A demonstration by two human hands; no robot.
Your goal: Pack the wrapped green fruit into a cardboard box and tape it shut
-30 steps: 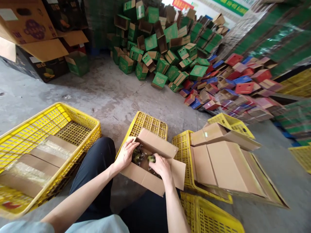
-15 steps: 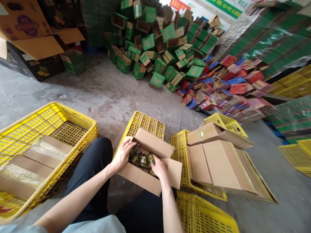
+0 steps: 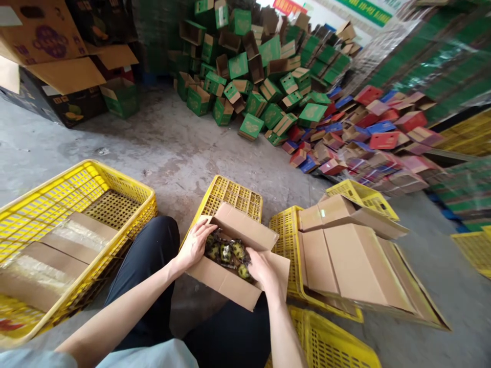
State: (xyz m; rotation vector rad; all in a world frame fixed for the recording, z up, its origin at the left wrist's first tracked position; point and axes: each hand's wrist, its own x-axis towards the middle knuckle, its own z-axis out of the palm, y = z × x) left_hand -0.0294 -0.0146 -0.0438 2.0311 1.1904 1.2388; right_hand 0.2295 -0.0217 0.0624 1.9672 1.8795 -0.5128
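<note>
An open brown cardboard box (image 3: 226, 283) rests over my lap and a yellow crate (image 3: 233, 194). Inside it lie several small dark packets with yellow-green spots (image 3: 225, 251). My left hand (image 3: 195, 243) grips the box's left rim, its fingers curled over the edge beside the packets. My right hand (image 3: 264, 270) is inside the box at its right side, fingers closed on packets there. The box's far flap (image 3: 245, 227) stands open behind the packets.
A large yellow crate (image 3: 57, 189) at my left holds flat cardboard (image 3: 69, 240). At my right, folded cartons (image 3: 345, 260) lie on another yellow crate (image 3: 282, 225). Green boxes (image 3: 249, 66) and red and blue boxes (image 3: 368, 133) are piled across the concrete floor (image 3: 172, 143).
My right hand has slid from the box's middle to its right side, uncovering more packets. My left hand has stayed on the left rim. The camera shifted slightly.
</note>
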